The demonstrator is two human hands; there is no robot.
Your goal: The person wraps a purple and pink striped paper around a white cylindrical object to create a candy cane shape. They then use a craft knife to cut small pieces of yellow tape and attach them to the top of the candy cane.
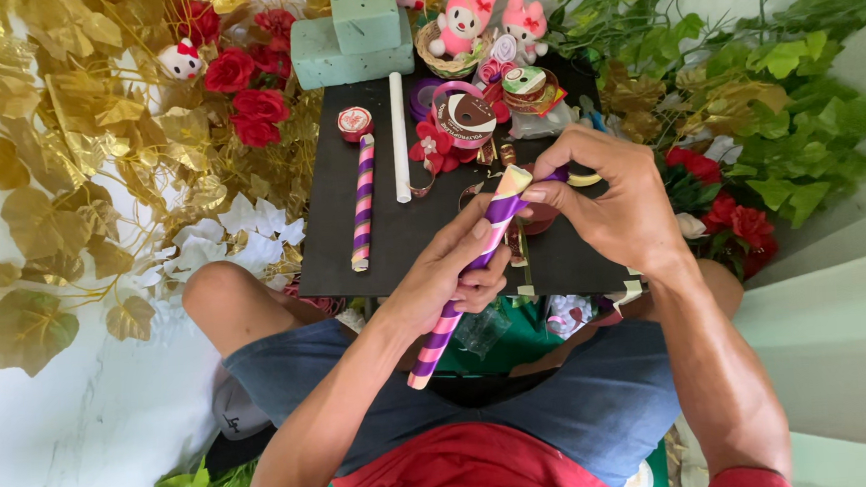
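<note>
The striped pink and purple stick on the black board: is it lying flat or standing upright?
Lying flat. The striped pink and purple stick rests lengthwise on the black board, beside a white rod.

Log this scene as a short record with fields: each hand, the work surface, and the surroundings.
left hand: left hand grips the middle of a striped stick, purple, pink and cream
right hand: right hand pinches the stick's upper end
work surface: black board resting across the person's lap
on the board: second striped stick, white rod, ribbon spools
behind the board: green foam blocks, small basket with pink plush toys
surroundings: gold leaves, red roses, green foliage
</note>
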